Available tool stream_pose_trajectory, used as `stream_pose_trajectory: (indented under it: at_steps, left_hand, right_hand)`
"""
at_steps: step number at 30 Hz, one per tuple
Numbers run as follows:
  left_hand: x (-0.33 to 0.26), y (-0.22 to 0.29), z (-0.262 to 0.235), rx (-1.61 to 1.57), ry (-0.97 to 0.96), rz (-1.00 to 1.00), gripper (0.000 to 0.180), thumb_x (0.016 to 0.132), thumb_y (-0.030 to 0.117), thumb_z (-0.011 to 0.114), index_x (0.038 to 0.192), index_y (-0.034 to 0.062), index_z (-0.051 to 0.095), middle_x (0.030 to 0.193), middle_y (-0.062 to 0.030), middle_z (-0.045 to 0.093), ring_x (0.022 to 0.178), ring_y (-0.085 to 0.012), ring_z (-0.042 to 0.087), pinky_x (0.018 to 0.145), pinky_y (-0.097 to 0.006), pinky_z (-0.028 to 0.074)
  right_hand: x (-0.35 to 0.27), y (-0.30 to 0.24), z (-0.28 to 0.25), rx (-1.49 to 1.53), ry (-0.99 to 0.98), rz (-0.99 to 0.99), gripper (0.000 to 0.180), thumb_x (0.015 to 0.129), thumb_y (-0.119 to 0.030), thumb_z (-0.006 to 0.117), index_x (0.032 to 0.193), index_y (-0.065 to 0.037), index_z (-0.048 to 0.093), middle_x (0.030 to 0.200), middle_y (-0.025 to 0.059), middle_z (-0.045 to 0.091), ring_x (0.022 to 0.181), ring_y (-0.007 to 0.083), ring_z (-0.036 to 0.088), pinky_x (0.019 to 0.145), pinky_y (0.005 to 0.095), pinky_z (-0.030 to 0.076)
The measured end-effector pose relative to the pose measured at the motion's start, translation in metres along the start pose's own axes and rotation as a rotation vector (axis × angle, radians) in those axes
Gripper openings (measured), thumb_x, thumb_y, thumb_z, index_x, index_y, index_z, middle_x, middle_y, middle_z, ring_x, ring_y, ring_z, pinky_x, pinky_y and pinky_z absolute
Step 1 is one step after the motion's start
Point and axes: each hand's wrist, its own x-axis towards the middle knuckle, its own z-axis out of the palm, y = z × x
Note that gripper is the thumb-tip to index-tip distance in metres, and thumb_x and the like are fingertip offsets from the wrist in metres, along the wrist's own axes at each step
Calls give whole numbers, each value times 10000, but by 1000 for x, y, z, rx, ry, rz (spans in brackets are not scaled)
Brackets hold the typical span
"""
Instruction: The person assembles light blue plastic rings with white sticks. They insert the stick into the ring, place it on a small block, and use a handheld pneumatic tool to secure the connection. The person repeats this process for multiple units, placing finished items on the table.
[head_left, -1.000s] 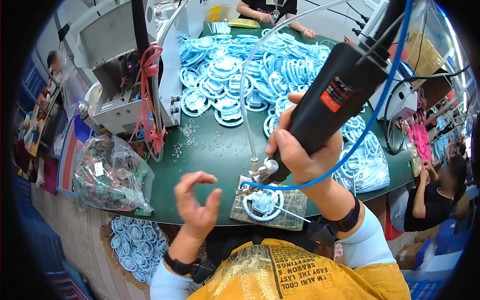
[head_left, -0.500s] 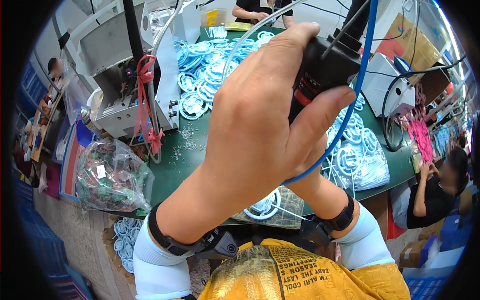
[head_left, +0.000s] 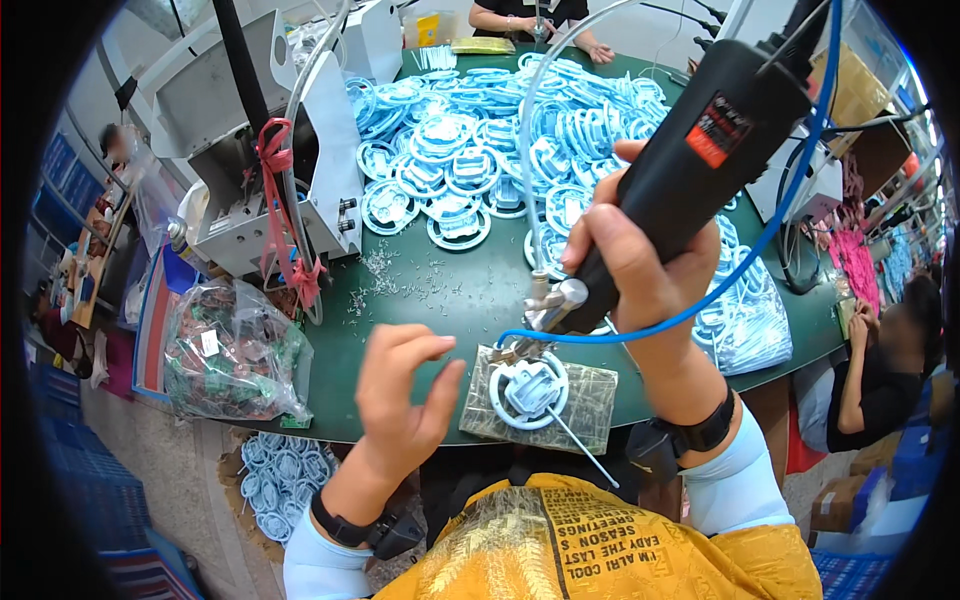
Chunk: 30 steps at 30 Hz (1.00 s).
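My right hand (head_left: 640,265) is wrapped round a black electric screwdriver (head_left: 700,165), held tilted with its metal nose down to the left. A blue hose (head_left: 690,318) runs along the tool to its nose. Just below that nose, a light blue ring-shaped plastic part (head_left: 529,392) lies on a worn, tape-covered pad (head_left: 592,412) at the near table edge. A thin pale stick juts from the part toward me. Whether the tip touches the part, I cannot tell. Left of the pad, my left hand (head_left: 398,400) hovers with thumb and fingers apart, holding nothing visible.
A large heap of light blue plastic parts (head_left: 450,140) covers the far table. Loose small screws (head_left: 385,280) lie left of centre. A grey metal machine (head_left: 270,225) and a clear bag of circuit boards (head_left: 235,350) stand left. Bagged parts (head_left: 750,320) lie right. Other people work nearby.
My left hand has come down from the screwdriver to the left of the pad. The screwdriver, now in my right hand, is lower, its nose over the ring-shaped part.
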Motion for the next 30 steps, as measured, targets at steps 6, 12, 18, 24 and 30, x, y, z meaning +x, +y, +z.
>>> stream_pose_trajectory:
  at_steps: [6,12,18,24,30]
  left_hand:
    - [-52,-20,49,-58,-312,-312,423,728,96,799,1106,18,626,1020,-133,586,897,-269,588,770,-358,483]
    - [-60,-24,62,36,-452,-249,749,625,226,874,1282,80,546,1129,-103,524,1057,-313,503,870,-408,412]
    - [-83,-19,55,93,-501,-290,809,597,227,883,1310,79,531,1177,-93,523,1100,-306,490,919,-427,372]
    - [-81,-18,56,98,-477,-164,820,599,260,879,1306,60,516,1280,-106,508,1194,-306,468,955,-449,354]
    - [-57,-21,83,110,-576,-30,732,640,382,845,1239,62,571,1362,-122,507,1261,-317,442,983,-480,321]
  right_hand:
    - [5,-12,-3,13,25,-14,442,855,-49,617,1242,74,443,805,101,573,598,184,621,552,286,514]
    - [0,-15,-1,58,4,-2,443,842,-32,638,1236,63,459,815,89,581,610,167,622,553,276,514]
    - [-15,-13,1,36,-37,24,459,838,-27,616,1253,63,442,819,114,570,601,195,625,551,313,529]
    - [-14,-29,-15,-98,38,41,455,839,-41,621,1247,62,447,828,110,567,590,182,618,536,284,516]
    - [-13,-19,-33,-185,102,-4,427,836,-9,615,1227,66,458,799,103,570,588,180,616,538,287,507]
